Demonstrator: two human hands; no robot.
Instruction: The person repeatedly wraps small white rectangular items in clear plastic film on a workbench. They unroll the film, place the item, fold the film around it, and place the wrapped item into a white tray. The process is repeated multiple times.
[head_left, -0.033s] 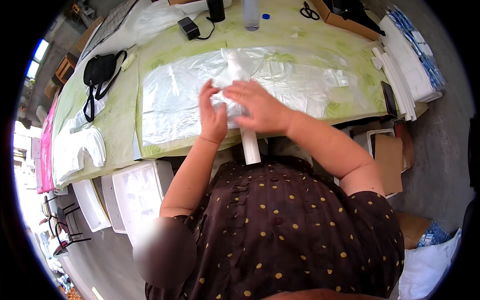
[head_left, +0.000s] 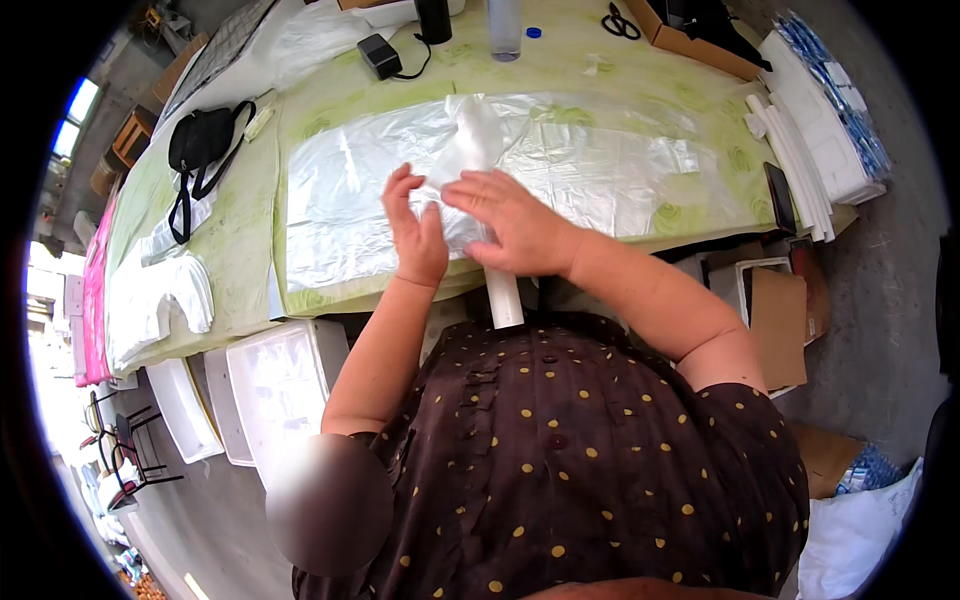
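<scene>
A white tube (head_left: pixel 503 297) projects over the table's near edge toward my body. Its far part runs under my right hand (head_left: pixel 520 228), which lies across it with fingers stretched left and the thumb apart. To the left, my left hand (head_left: pixel 416 232) is raised with bent fingers and thumb spread, and no object shows in it. Beyond both hands, a bunched strip of thin white plastic film (head_left: pixel 474 135) leads away from the tube. Beneath lies a wide, wrinkled sheet of clear plastic (head_left: pixel 345 205). Whether my right fingertips touch the film is unclear.
The green patterned tablecloth (head_left: pixel 560 85) bears a black adapter (head_left: pixel 379 57), a clear bottle (head_left: pixel 504 30), scissors (head_left: pixel 620 22) and a black bag (head_left: pixel 200 138). A phone (head_left: pixel 779 198) and white rolls (head_left: pixel 795 165) lie right. White bins (head_left: pixel 285 385) stand below the left edge.
My left hand has shifted slightly left, away from the right one. My right hand has come a little nearer to my body, uncovering more of the white film.
</scene>
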